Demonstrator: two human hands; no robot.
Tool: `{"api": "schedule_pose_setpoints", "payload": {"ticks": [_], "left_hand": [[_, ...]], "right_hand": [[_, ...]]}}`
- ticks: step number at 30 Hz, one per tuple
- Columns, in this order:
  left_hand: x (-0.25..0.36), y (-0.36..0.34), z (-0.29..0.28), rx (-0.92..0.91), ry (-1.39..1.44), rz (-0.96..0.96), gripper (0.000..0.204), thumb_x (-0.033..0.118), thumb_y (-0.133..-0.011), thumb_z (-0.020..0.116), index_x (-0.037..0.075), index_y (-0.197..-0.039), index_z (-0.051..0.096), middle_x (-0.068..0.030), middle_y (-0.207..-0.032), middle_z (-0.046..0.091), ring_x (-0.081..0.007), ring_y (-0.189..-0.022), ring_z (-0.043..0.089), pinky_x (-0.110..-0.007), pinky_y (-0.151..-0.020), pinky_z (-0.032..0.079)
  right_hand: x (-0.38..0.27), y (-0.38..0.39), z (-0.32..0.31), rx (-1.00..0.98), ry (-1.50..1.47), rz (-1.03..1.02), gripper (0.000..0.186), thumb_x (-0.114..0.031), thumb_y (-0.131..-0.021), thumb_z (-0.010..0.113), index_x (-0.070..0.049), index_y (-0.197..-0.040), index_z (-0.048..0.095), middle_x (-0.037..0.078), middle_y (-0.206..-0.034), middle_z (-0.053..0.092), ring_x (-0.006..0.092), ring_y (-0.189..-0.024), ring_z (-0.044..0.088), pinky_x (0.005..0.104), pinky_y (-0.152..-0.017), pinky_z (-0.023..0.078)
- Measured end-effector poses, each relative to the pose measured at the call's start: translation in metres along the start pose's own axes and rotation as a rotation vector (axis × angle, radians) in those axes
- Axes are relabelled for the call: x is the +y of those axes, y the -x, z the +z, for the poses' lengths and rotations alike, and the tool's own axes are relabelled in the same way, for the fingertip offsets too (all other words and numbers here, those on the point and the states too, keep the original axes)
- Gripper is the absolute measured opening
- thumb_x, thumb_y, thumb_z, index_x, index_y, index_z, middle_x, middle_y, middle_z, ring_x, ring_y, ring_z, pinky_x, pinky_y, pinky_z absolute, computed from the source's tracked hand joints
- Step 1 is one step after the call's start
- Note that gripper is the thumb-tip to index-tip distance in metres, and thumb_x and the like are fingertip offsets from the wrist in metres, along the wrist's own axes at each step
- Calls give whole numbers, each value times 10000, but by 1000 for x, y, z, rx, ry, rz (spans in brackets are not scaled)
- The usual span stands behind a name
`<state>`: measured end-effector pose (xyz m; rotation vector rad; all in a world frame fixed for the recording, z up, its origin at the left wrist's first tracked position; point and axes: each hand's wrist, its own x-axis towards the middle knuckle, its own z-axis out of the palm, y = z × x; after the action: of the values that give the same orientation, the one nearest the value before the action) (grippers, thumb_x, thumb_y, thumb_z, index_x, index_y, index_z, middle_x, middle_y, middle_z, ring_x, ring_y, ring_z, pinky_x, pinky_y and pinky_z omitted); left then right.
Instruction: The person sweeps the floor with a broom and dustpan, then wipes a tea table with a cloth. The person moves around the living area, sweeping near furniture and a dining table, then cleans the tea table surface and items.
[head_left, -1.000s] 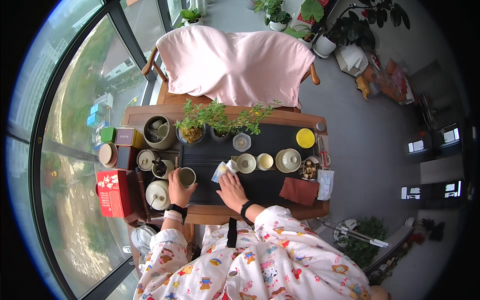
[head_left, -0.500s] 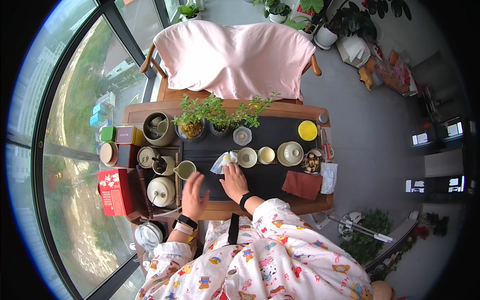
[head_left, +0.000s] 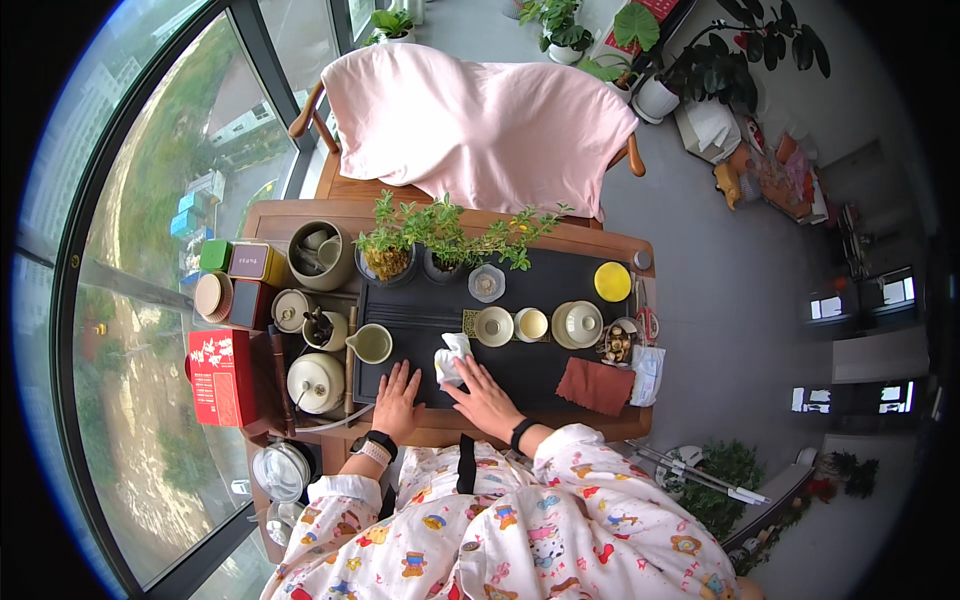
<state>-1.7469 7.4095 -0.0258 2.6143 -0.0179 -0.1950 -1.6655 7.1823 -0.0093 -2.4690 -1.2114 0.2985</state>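
My left hand point(head_left: 397, 404) lies on the near edge of the black tea tray point(head_left: 440, 255) with its fingers spread, holding nothing. My right hand point(head_left: 487, 402) is stretched out to its right, fingers apart, the fingertips at the lower edge of a crumpled white tissue point(head_left: 452, 358). Whether they touch it I cannot tell. Beyond the tissue stand a pale bowl point(head_left: 494, 327), a small cup point(head_left: 531, 324) of pale yellow liquid and a lidded gaiwan point(head_left: 580, 325). A spouted pitcher point(head_left: 372, 344) sits just beyond my left hand.
Potted plants point(head_left: 440, 240) and a glass dish point(head_left: 486, 283) stand at the back. A yellow disc point(head_left: 612, 282), a reddish-brown cloth point(head_left: 596, 386) and a tissue pack point(head_left: 648, 375) lie right. Leftward are a kettle point(head_left: 316, 384), a red box point(head_left: 222, 378) and several tins.
The tissue has come nearer to me, away from the bowl, uncovering a patterned mat. My right hand has drawn back and spread its fingers. My left hand has come down toward the near edge.
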Motion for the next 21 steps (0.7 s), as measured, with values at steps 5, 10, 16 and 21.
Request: {"api": "schedule_pose_setpoints", "payload": {"ticks": [5, 10, 16, 21], "left_hand": [[0, 2, 6, -13, -97, -8, 760, 274, -854, 693, 69, -1514, 379, -182, -1616, 265, -336, -1496, 258, -505, -1215, 201], [-5, 2, 4, -47, -100, 11, 769, 292, -865, 685, 84, -1529, 357, -176, -1622, 256, -330, -1500, 251, -501, -1217, 197], [-3, 3, 1, -37, -83, 4, 776, 295, -869, 680, 104, -1540, 343, -157, -1630, 249, -317, -1503, 248, -491, -1219, 200], [-3, 2, -1, -48, -83, -2, 798, 280, -858, 692, 97, -1545, 329, -151, -1630, 252, -304, -1504, 250, -481, -1222, 200]], "right_hand": [[-2, -58, 29, 108, 22, 153, 417, -311, -931, 640, 2, -1200, 582, 188, -1570, 341, 367, -1483, 261, 499, -1209, 225], [-3, -131, 42, 105, 43, 178, 475, -378, -947, 598, -44, -1285, 608, 110, -1569, 379, 283, -1505, 232, 512, -1211, 192], [-1, -143, 45, 192, 0, 480, 578, -409, -926, 630, -15, -1345, 567, 108, -1613, 298, 291, -1520, 192, 553, -1209, 170], [1, -147, 51, 196, 83, 548, 540, -377, -953, 592, -17, -1355, 555, 133, -1616, 290, 307, -1525, 172, 524, -1217, 163]]}}
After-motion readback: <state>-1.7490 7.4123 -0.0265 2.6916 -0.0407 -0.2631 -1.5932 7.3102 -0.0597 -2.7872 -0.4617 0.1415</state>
